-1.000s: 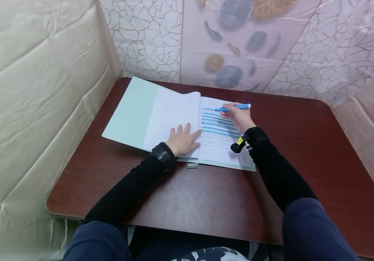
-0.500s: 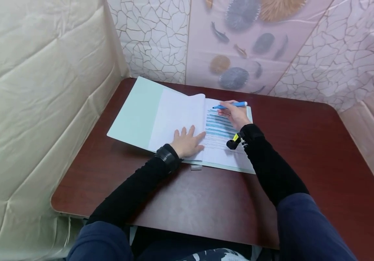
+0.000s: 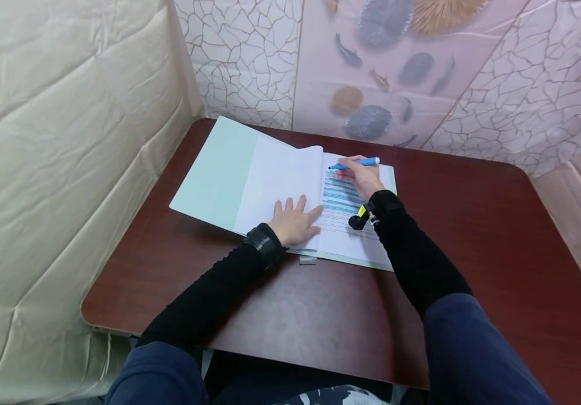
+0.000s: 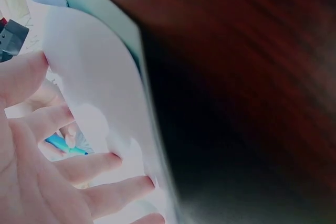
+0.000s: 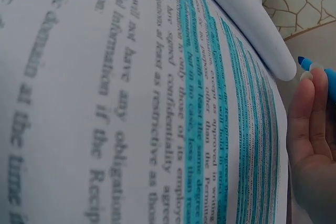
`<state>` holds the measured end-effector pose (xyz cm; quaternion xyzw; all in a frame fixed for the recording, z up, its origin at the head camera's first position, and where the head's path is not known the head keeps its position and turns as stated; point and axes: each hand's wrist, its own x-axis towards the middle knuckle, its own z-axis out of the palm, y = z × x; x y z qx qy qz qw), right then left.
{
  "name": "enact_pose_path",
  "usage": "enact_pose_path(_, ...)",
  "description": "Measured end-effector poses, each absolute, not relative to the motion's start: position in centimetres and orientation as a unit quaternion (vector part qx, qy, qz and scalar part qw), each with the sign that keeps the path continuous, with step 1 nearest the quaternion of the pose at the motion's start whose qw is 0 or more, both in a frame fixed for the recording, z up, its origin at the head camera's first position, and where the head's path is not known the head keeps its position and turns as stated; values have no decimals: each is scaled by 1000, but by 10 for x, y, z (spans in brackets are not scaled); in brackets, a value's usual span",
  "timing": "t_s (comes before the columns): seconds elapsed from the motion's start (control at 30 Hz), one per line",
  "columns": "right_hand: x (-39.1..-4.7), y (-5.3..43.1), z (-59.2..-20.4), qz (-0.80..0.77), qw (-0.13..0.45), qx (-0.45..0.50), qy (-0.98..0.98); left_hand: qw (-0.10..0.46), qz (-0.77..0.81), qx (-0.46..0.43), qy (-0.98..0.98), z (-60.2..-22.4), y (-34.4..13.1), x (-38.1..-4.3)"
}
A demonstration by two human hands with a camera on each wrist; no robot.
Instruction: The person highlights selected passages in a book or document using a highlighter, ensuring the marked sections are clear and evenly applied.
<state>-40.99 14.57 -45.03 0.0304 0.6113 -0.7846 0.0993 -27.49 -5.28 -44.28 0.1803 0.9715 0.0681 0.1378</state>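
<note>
Brown table (image 3: 477, 225), patterned wall (image 3: 242, 59); hands: left (image 3: 294, 224) spread on paper (image 3: 280, 171), right (image 3: 362, 178) pinching marker (image 3: 369, 161).

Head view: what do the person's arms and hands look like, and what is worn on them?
Loose navy-blue fabric sleeves cover the upper arms; snug black fabric sleeves cover the forearms. At the left wrist is a glossy black band; at the right, a small rounded black device with a bright yellow patch. The left hand and right hand wear no gloves.
</note>
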Motion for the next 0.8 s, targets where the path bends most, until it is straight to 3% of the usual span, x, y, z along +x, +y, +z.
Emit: enact_pose_path(0.8,-416,141,-465,-739,91,17,667,141,57,186,971,-443,-55,-277)
